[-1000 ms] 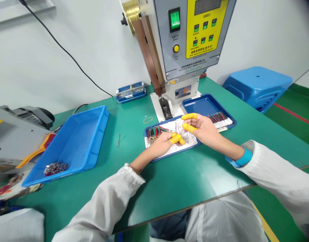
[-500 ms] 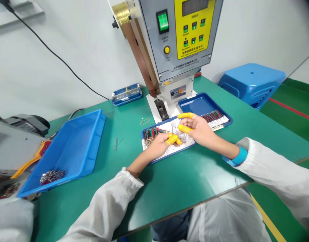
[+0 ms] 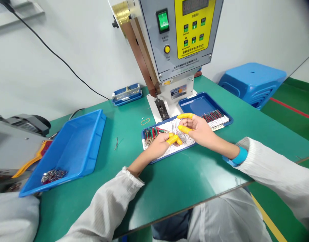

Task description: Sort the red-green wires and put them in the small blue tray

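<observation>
Midway through a batch, by the look of the trays: a row of white-ended wires [image 3: 215, 117] lies along the near side of the blue right-hand tray [image 3: 197, 104], apparently finished, while red, green and dark wires [image 3: 156, 131] and loose white pieces [image 3: 188, 139] in the near tray [image 3: 173, 153] appear to remain; the total cannot be told. Set back from the tabletop's [image 3: 169, 188] near edge, before the machine [image 3: 174, 60], the left hand [image 3: 160, 144] pinches thin dark wires [image 3: 172, 127] over the near tray; the right hand's [image 3: 201, 129] yellow-covered fingers stand apart beside them, anything between too fine to tell. Against half a second earlier, both hands hold nearly the same pose, while white cloth [image 3: 15, 215] at lower left reaches slightly farther right.
</observation>
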`<state>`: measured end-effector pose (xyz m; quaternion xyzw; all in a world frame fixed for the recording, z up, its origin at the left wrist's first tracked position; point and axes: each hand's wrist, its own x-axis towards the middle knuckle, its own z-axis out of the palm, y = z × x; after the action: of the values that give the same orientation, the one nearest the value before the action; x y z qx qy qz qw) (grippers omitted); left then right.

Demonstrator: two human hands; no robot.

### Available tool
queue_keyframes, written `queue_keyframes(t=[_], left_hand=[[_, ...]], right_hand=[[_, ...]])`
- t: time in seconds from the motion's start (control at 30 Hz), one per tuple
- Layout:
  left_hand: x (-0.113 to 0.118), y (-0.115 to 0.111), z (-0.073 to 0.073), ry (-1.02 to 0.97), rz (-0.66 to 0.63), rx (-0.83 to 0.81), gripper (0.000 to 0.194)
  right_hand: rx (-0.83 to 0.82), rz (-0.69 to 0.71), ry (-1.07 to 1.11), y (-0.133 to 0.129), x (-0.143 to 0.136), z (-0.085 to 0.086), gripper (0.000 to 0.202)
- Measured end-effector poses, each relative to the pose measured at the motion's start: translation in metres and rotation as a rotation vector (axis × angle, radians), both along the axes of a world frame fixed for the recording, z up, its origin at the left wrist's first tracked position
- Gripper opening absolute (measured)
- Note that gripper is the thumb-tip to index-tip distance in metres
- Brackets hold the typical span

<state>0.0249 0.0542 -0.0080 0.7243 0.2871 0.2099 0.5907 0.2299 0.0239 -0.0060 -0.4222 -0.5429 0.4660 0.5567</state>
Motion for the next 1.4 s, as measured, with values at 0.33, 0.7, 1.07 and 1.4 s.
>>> queue_keyframes(t=[0.33, 0.7, 1.07, 1.4], left_hand=[[0.0, -0.001, 0.002, 0.002, -0.013, 0.006, 0.051], [0.002, -0.002, 0.004, 0.01, -0.022, 0.012, 0.054], [0.001, -0.002, 0.004, 0.003, -0.026, 0.014, 0.052], [0.002, -0.001, 0.004, 0.015, -0.023, 0.032, 0.05]], right_hand=[[-0.03, 0.048, -0.012, -0.001, -0.002, -0.002, 0.038], [-0.01, -0.011, -0.011, 0.003, 0.001, -0.001, 0.037], [-0.028, -0.055, -0.001, 0.013, 0.015, 0.001, 0.044], [-0.019, 0.071, 0.0, 0.006, 0.004, -0.008, 0.039]])
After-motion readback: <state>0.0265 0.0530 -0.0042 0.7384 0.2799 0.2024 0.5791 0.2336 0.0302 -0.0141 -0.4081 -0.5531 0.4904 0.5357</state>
